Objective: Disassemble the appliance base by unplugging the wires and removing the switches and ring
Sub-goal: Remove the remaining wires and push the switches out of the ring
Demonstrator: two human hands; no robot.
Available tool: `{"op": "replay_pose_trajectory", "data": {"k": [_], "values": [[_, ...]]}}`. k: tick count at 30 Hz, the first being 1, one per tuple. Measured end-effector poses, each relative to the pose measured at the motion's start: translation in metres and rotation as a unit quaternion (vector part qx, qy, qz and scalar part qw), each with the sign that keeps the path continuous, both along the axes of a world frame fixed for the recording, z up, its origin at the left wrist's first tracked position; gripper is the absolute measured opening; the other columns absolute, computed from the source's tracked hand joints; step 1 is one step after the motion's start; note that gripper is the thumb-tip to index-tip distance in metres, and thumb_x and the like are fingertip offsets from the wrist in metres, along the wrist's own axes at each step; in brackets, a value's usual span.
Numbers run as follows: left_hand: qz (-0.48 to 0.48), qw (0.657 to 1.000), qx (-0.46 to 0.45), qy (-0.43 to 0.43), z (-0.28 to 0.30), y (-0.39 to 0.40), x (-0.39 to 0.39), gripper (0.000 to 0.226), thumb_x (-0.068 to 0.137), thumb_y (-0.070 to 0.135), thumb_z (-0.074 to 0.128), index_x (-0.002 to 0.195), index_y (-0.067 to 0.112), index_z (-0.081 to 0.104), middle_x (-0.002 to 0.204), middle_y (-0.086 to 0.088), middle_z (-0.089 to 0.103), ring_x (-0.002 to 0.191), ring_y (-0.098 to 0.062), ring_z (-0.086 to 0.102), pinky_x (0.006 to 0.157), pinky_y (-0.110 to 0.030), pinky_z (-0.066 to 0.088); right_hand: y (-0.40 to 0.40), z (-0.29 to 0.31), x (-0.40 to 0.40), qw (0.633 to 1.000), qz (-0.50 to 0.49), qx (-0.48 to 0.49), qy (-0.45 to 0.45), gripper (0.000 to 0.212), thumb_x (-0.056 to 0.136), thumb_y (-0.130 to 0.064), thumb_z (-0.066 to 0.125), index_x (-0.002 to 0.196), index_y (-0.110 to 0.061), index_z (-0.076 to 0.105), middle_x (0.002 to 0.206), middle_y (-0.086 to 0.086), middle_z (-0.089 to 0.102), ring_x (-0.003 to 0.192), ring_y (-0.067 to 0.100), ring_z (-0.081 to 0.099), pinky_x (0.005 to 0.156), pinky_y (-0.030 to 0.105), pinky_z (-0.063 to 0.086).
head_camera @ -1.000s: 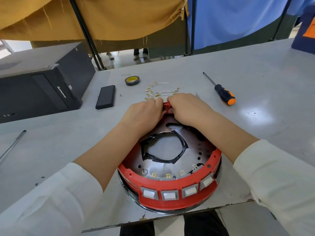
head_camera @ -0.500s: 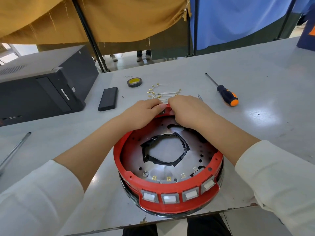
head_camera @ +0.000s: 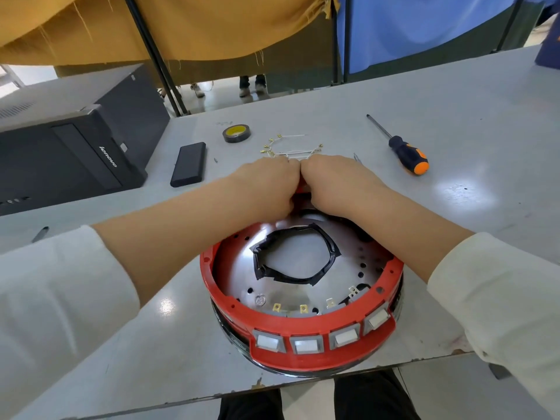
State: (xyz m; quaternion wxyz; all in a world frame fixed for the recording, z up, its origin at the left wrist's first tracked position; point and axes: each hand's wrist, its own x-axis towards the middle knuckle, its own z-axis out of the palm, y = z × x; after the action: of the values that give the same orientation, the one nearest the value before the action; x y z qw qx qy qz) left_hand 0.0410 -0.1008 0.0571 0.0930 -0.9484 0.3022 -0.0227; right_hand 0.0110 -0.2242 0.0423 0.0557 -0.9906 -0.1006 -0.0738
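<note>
The round appliance base sits at the table's near edge, its red plastic ring (head_camera: 212, 277) around a shiny metal plate (head_camera: 233, 268) with a torn black gasket (head_camera: 303, 277) in the middle. Several white rocker switches (head_camera: 306, 345) line the ring's front. My left hand (head_camera: 266, 186) and my right hand (head_camera: 333, 183) meet knuckle to knuckle at the far side of the ring, fingers curled over its rim. Loose white wires (head_camera: 288, 147) with brass terminals lie just beyond my hands.
A screwdriver (head_camera: 407, 156) with a black and orange handle lies at the right. A tape roll (head_camera: 236, 133), a black flat block (head_camera: 188, 163) and a black computer case (head_camera: 69, 153) stand at the left. The table edge (head_camera: 424, 359) runs right under the base.
My hands have closed together on the far rim and shifted slightly away from me. The base's near side sits lower and closer to the table edge in view.
</note>
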Motion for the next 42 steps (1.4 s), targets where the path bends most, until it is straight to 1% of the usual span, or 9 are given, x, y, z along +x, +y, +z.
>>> {"op": "replay_pose_trajectory", "data": {"k": [3, 7, 10, 17, 22, 26, 29, 32, 42], "values": [[0.033, 0.996, 0.040, -0.073, -0.018, -0.003, 0.001, 0.040, 0.090, 0.020, 0.051, 0.125, 0.005, 0.038, 0.124, -0.014, 0.048, 0.109, -0.032, 0.052, 0.067, -0.035, 0.033, 0.001, 0.001, -0.002, 1.000, -0.001, 0.003, 0.003, 0.017, 0.083, -0.002, 0.049, 0.095, -0.013, 0.055, 0.104, 0.012, 0.062, 0.074, 0.023, 0.040, 0.063, 0.031, 0.030], [0.031, 0.987, 0.053, -0.151, -0.030, 0.000, 0.003, 0.033, 0.092, 0.020, 0.041, 0.122, 0.006, 0.039, 0.114, -0.013, 0.054, 0.096, -0.034, 0.061, 0.054, -0.033, 0.027, 0.000, 0.001, -0.001, 1.000, -0.005, 0.001, 0.008, 0.021, 0.083, -0.003, 0.051, 0.102, -0.010, 0.057, 0.104, 0.011, 0.062, 0.075, 0.022, 0.041, 0.063, 0.031, 0.030], [0.018, 0.982, 0.062, -0.175, -0.033, 0.000, 0.006, 0.032, 0.093, 0.019, 0.037, 0.123, 0.007, 0.040, 0.111, -0.012, 0.057, 0.090, -0.033, 0.063, 0.051, -0.032, 0.025, 0.001, 0.001, -0.002, 1.000, -0.008, 0.003, 0.015, 0.017, 0.082, -0.002, 0.051, 0.095, -0.013, 0.054, 0.103, 0.011, 0.062, 0.075, 0.023, 0.041, 0.063, 0.031, 0.030], [-0.030, 0.981, -0.015, -0.189, -0.037, 0.014, 0.007, 0.027, 0.097, 0.028, 0.037, 0.113, 0.009, 0.049, 0.102, -0.013, 0.061, 0.084, -0.038, 0.062, 0.053, -0.036, 0.026, -0.001, -0.001, 0.001, 1.000, 0.006, -0.009, 0.011, 0.016, 0.085, -0.006, 0.053, 0.087, -0.018, 0.042, 0.102, 0.011, 0.060, 0.075, 0.025, 0.043, 0.061, 0.031, 0.030], [-0.083, 0.982, -0.094, -0.144, -0.039, 0.023, 0.008, 0.033, 0.099, 0.035, 0.031, 0.119, 0.012, 0.044, 0.109, -0.013, 0.056, 0.092, -0.037, 0.059, 0.061, -0.038, 0.033, -0.001, -0.001, 0.003, 1.000, 0.013, -0.019, -0.001, 0.014, 0.087, -0.008, 0.052, 0.086, -0.018, 0.042, 0.099, 0.011, 0.058, 0.074, 0.026, 0.043, 0.060, 0.032, 0.029], [-0.067, 0.979, -0.036, -0.188, -0.042, 0.021, 0.006, 0.028, 0.102, 0.029, 0.030, 0.118, 0.010, 0.042, 0.108, -0.012, 0.053, 0.088, -0.034, 0.060, 0.054, -0.038, 0.030, -0.001, -0.003, 0.003, 1.000, 0.008, -0.021, -0.010, 0.012, 0.087, -0.007, 0.051, 0.087, -0.017, 0.045, 0.099, 0.011, 0.058, 0.075, 0.026, 0.046, 0.058, 0.032, 0.028], [-0.053, 0.977, -0.005, -0.208, -0.041, 0.019, 0.004, 0.026, 0.100, 0.023, 0.030, 0.118, 0.009, 0.043, 0.106, -0.012, 0.053, 0.084, -0.033, 0.062, 0.050, -0.036, 0.027, -0.001, -0.005, 0.005, 0.999, 0.009, -0.028, -0.016, 0.009, 0.089, -0.010, 0.050, 0.097, -0.013, 0.053, 0.105, 0.011, 0.058, 0.088, 0.031, 0.055, 0.062, 0.032, 0.030], [-0.046, 0.977, -0.001, -0.208, -0.041, 0.017, 0.003, 0.027, 0.100, 0.021, 0.030, 0.121, 0.009, 0.041, 0.108, -0.012, 0.053, 0.085, -0.034, 0.062, 0.051, -0.037, 0.026, -0.002, -0.008, 0.007, 0.999, 0.007, -0.035, -0.020, 0.015, 0.091, -0.014, 0.050, 0.105, -0.011, 0.055, 0.108, 0.011, 0.059, 0.095, 0.033, 0.058, 0.064, 0.033, 0.032], [-0.043, 0.981, -0.020, -0.187, -0.037, 0.019, 0.002, 0.029, 0.099, 0.025, 0.032, 0.121, 0.009, 0.044, 0.111, -0.011, 0.054, 0.080, -0.035, 0.061, 0.052, -0.037, 0.028, -0.004, -0.010, 0.011, 0.999, 0.018, -0.024, -0.041, 0.016, 0.091, -0.013, 0.053, 0.106, -0.012, 0.057, 0.108, 0.010, 0.060, 0.094, 0.031, 0.059, 0.065, 0.033, 0.034]]}}
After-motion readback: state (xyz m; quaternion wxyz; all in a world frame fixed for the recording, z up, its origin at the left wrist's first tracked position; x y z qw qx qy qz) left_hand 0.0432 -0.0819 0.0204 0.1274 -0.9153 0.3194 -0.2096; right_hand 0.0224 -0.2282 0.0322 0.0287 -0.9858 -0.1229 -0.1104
